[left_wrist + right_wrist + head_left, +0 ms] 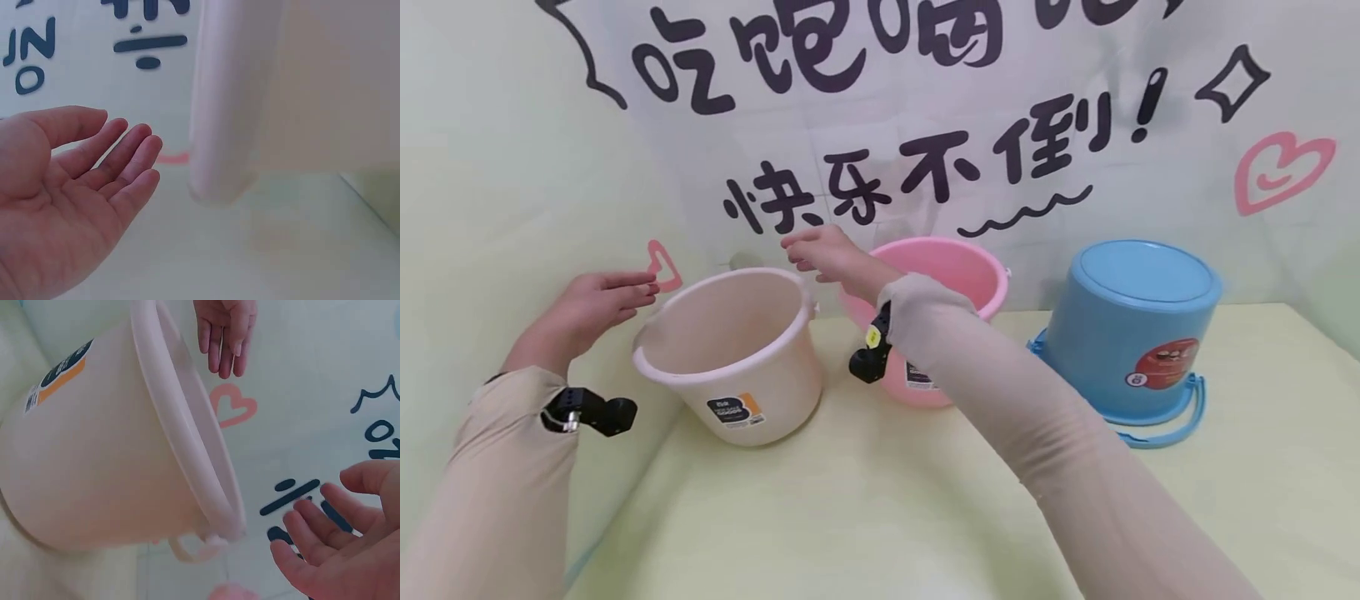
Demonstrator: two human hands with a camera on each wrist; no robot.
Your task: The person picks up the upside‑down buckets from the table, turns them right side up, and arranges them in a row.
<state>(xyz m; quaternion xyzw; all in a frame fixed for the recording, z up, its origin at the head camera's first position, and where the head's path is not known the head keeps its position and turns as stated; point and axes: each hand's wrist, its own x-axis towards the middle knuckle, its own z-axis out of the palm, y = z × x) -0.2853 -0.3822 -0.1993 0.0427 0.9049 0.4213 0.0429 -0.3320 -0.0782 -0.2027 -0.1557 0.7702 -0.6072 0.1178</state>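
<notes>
A cream bucket [775, 392] stands upright on the left of the table, its mouth tilted toward the camera in the head view. My left hand [598, 312] hovers by its left rim with fingers loosely extended, apart from it. Above the bucket's right back rim is my right hand [831, 254], also holding nothing, with fingers relaxed. In the left wrist view the left palm [69, 206] faces up beside the blurred pale rim [225, 112]. The right wrist view has the right fingers [312, 531] spread slightly, clear of the bucket's rim and handle mount.
Behind my right forearm stands a pink bucket [940, 258], partly hidden. Farther right a blue bucket [1097, 333] sits upside down, its handle [1180, 433] lying on the table [820, 517]. A white wall sheet [1112, 50] with black lettering hangs behind.
</notes>
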